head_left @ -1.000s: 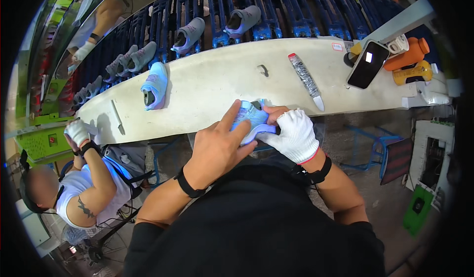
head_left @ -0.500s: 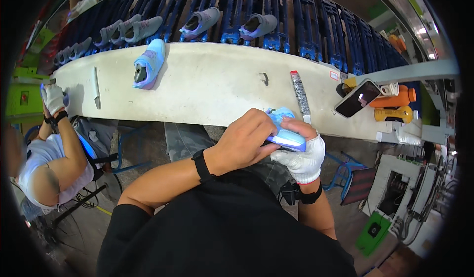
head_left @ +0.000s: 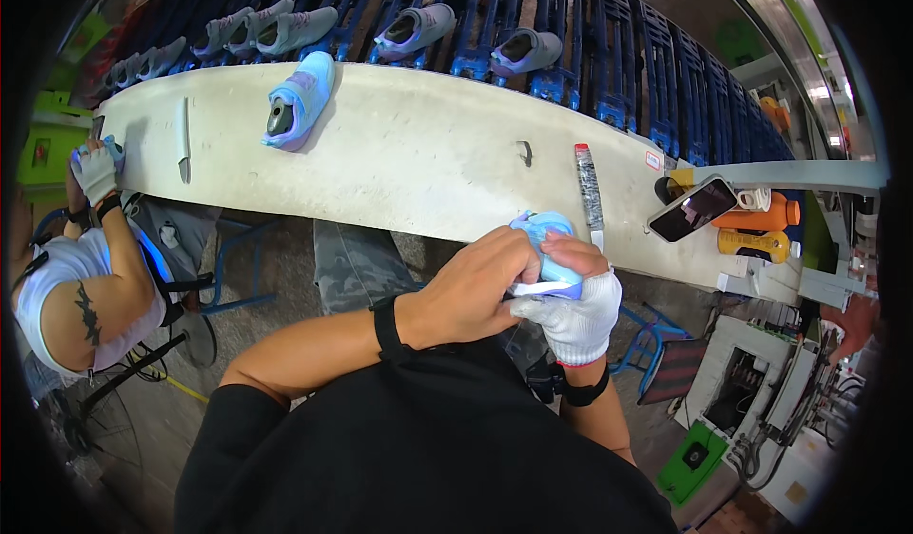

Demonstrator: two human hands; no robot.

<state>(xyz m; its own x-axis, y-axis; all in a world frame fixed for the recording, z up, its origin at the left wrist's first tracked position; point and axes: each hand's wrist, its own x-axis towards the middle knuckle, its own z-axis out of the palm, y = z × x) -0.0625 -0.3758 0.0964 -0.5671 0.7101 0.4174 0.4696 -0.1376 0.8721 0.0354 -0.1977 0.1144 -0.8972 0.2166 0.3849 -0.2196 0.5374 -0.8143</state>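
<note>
A light blue shoe (head_left: 561,270) with a white and purple sole is held between my two hands, just off the table's near edge. My bare left hand (head_left: 475,279) is closed on its left side, fingers curled over the upper. On the other side my right hand (head_left: 585,310), in a white knit glove with bare fingertips showing, grips the shoe with the thumb across its top. Much of the shoe's opening and sole is hidden by my fingers. Just beyond my right hand lies a tool (head_left: 589,187) with a wrapped dark handle, red end and pale tip.
Another light blue shoe (head_left: 301,101) stands on the white table (head_left: 409,154), near a pale blade-like tool (head_left: 184,139). Shoes ride the blue slatted conveyor (head_left: 618,68) behind. A phone (head_left: 692,208) and bottles (head_left: 761,213) stand right. A co-worker's gloved hand (head_left: 95,168) is at left.
My view has shifted slightly, moving the table and conveyor in the picture. My left hand has moved a little over the shoe's side; both hands still hold it.
</note>
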